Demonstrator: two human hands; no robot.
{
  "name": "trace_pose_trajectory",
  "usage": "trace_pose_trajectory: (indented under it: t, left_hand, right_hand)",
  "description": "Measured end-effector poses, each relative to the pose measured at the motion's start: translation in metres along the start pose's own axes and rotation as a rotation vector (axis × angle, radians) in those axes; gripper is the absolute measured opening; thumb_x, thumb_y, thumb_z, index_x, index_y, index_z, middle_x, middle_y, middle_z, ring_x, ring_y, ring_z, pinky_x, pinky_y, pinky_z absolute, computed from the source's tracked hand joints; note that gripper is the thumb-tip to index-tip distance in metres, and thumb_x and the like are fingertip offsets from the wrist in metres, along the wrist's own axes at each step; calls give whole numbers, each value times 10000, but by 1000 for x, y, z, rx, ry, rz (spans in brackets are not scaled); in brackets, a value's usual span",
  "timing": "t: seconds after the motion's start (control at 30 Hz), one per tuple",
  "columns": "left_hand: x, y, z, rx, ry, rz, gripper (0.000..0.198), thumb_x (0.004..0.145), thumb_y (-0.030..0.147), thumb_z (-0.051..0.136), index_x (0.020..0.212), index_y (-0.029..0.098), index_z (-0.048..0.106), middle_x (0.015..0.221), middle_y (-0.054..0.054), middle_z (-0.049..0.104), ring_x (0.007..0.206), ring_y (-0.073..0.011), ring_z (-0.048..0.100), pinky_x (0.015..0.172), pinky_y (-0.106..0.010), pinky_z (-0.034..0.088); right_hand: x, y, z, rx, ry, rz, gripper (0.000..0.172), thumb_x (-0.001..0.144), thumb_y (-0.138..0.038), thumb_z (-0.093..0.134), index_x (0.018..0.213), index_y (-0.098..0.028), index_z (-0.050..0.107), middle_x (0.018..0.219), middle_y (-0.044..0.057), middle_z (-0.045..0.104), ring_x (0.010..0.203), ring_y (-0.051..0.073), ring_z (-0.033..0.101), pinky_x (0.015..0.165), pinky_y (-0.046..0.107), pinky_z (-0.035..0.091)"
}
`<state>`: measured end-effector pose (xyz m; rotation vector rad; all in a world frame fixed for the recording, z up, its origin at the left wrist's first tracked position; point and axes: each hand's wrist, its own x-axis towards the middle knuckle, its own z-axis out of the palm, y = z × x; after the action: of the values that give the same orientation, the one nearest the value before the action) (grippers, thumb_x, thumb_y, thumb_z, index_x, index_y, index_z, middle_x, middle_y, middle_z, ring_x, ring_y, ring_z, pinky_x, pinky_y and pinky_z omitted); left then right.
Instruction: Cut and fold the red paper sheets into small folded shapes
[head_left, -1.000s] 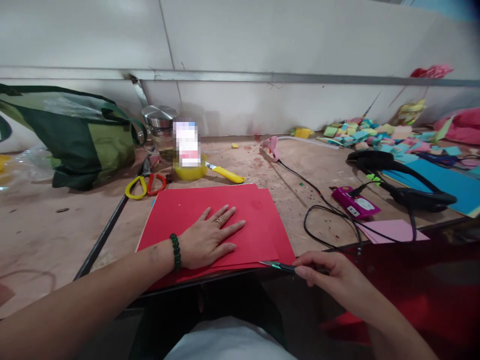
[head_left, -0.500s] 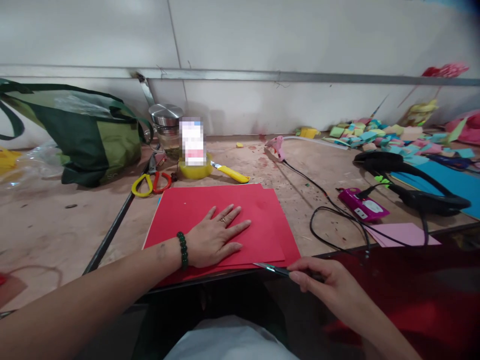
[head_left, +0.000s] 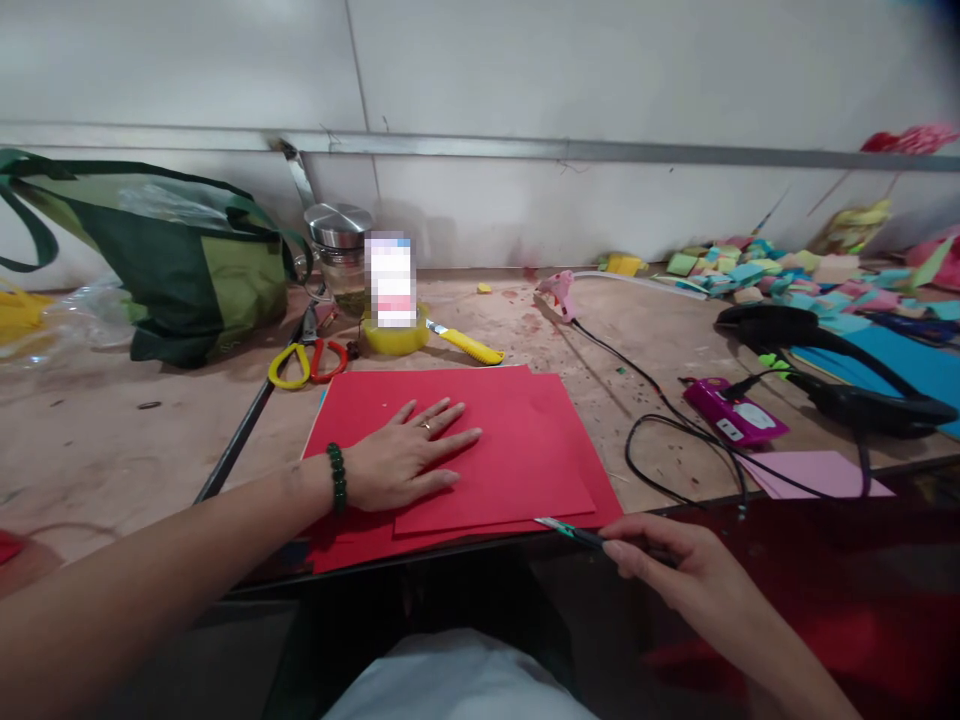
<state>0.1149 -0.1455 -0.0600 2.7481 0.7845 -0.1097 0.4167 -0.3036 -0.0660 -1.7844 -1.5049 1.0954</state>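
Several sheets of red paper lie in a loose stack at the table's front edge, their corners not lined up. My left hand rests flat on the top sheet with its fingers spread, a green bead bracelet round the wrist. In my right hand is a craft knife, gripped between thumb and fingers. Its blade points left, at the front edge of the sheets. Whether the blade touches the paper I cannot tell.
Behind the paper are scissors, a yellow cutter, a tape roll and a glass jar. A green bag stands left. Rightward lie a pink glue gun, a purple power strip with cables and a black headset-like thing.
My left hand has slid a little left across the paper. The right hand and knife have shifted slightly right, still at the front edge. The whole view has moved slightly.
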Motion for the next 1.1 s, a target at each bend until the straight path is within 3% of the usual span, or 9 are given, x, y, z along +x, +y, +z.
trace_pose_trajectory:
  t: [0.6,1.1]
  left_hand:
    - [-4,-4,7,19,42,22,594,962,560,310,1501,341,188,1595,-92,92,1459,-321,97,1112,-622,123]
    - [-4,-4,6,8,39,17,600,958,556,319,1500,325,203,1595,-99,89,1460,-317,99,1109,-633,106]
  right_hand:
    - [1,-12,16,-12,-16,-4,266,781,-469,628,767,-224,732,644,13,633,608,167,557,550,251,448]
    - [7,-24,60,49,-80,-33,243,832,-433,609,819,-215,716,698,8,651,657,155,568,581,230,447]
